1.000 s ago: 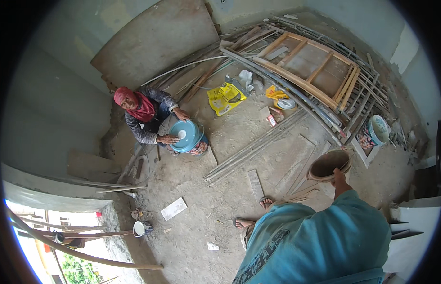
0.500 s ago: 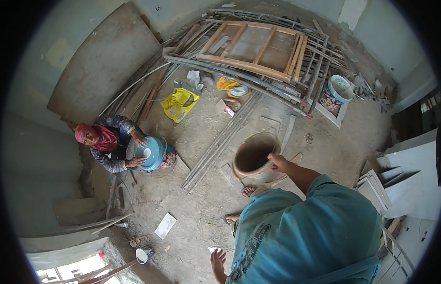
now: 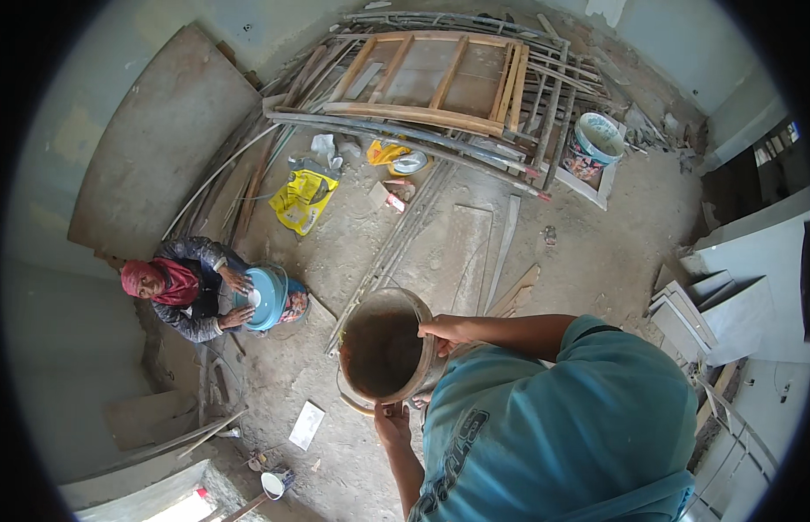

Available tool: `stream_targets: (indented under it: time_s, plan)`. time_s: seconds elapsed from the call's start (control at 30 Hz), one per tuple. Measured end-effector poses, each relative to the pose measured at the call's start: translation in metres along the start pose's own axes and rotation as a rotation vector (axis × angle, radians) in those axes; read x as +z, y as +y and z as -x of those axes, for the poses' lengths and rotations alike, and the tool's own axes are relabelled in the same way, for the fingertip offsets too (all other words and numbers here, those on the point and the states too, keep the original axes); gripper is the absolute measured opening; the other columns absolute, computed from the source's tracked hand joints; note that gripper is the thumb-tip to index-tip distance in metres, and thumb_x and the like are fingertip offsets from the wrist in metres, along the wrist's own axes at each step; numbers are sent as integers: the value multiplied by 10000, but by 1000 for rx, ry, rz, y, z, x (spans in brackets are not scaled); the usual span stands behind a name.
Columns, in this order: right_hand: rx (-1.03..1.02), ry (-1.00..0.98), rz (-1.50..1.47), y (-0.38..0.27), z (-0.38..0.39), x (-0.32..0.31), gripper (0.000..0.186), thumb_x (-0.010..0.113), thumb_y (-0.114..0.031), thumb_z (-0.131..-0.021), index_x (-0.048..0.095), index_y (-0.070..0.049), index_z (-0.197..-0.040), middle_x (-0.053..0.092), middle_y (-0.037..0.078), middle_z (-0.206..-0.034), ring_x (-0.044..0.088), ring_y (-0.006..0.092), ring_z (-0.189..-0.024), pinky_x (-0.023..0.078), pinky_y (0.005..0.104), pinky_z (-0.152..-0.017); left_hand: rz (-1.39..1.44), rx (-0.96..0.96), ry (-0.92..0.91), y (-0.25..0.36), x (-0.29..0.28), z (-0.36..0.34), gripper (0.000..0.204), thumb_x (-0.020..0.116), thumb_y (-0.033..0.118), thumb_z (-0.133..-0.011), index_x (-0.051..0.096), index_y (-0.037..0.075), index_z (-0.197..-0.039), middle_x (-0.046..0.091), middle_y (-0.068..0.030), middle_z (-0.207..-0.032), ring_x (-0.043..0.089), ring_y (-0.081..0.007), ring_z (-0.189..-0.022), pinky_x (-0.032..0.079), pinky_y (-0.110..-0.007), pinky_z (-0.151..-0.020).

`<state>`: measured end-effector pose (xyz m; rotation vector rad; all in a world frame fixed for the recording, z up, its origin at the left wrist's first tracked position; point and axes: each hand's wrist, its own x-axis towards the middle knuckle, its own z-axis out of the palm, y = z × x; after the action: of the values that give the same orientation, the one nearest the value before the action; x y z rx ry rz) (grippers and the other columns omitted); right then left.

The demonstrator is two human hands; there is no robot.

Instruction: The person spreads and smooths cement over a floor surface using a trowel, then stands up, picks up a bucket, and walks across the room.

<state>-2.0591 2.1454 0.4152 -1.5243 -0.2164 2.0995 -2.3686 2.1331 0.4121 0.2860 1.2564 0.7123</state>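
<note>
A dirty, open-topped bucket (image 3: pixel 386 344) hangs tilted in front of me, its inside brown and dusty, with a wire handle drooping at its lower left. My right hand (image 3: pixel 446 332) grips the rim on the right side, thumb over the edge. My left hand (image 3: pixel 393 424) is closed on the rim nearest me, its fingers partly hidden under the bucket. To the left, a person in a red head covering (image 3: pixel 142 278) crouches with both hands on the blue lid (image 3: pixel 264 300) of another bucket.
Metal pipes and a wooden frame (image 3: pixel 427 113) are piled at the far wall. A yellow bag (image 3: pixel 302 202) lies left of centre, and a paint bucket (image 3: pixel 596 141) stands at far right. Broken boards (image 3: pixel 696 317) lean on the right; a small can (image 3: pixel 274 484) sits at lower left.
My right hand has carried the bucket left and nearer to me. My left hand, open and empty before, has come up and taken hold of its rim. The view has shifted slightly.
</note>
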Motion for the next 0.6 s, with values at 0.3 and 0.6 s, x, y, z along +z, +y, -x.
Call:
stream_targets:
  time_s: [0.3,0.6]
  plan:
    - [-84,-22,38,-3,18,6,384,605,-399,-836,606,-57,-1010,580,56,-808,587,161,-700,535,321,-637,240,-73,156,-11,33,14,326,713,346,-860,566,88,-993,583,-58,-938,598,-189,-896,508,-371,-764]
    - [-88,-96,325,19,-20,-44,454,526,-502,-934,580,-55,-987,618,70,-851,612,176,-705,537,329,-650,312,60,324,-11,20,14,276,730,210,-789,590,12,-921,595,-95,-849,622,-214,-695,541,-325,-604]
